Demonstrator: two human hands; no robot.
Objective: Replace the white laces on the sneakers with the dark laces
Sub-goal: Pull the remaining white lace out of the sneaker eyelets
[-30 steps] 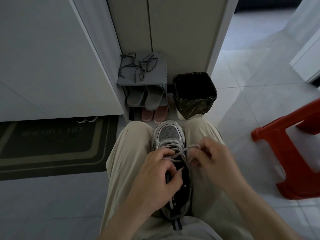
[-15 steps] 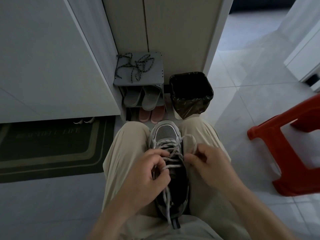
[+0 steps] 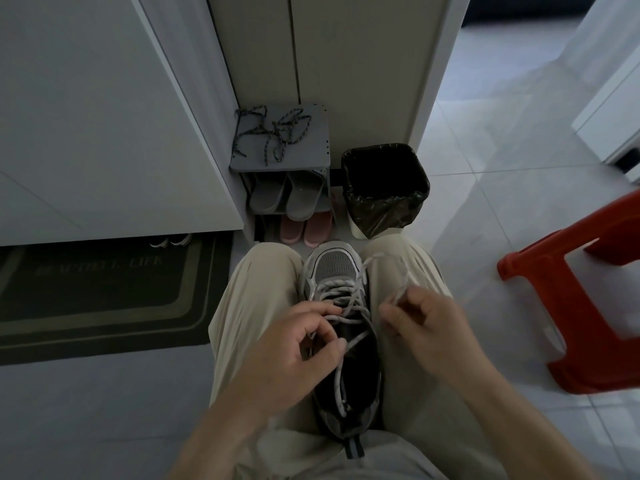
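Pinching the white lace [image 3: 346, 299] atop the sneaker [image 3: 334, 268] with left hand [image 3: 291, 358] and right hand [image 3: 429, 327], dark laces [image 3: 277, 133] lying beyond the sneaker; likely to jam in 1 eyelet if yanked sideways.

Home entryway, tiled floor [image 3: 502, 202].
A doormat [image 3: 104, 292] is lying on the tiles; slippers [image 3: 287, 197] are sitting in a small shoe rack [image 3: 280, 161], a lined bin [image 3: 384, 188] is standing just beside it, and a red plastic stool [image 3: 571, 289] is standing nearby.
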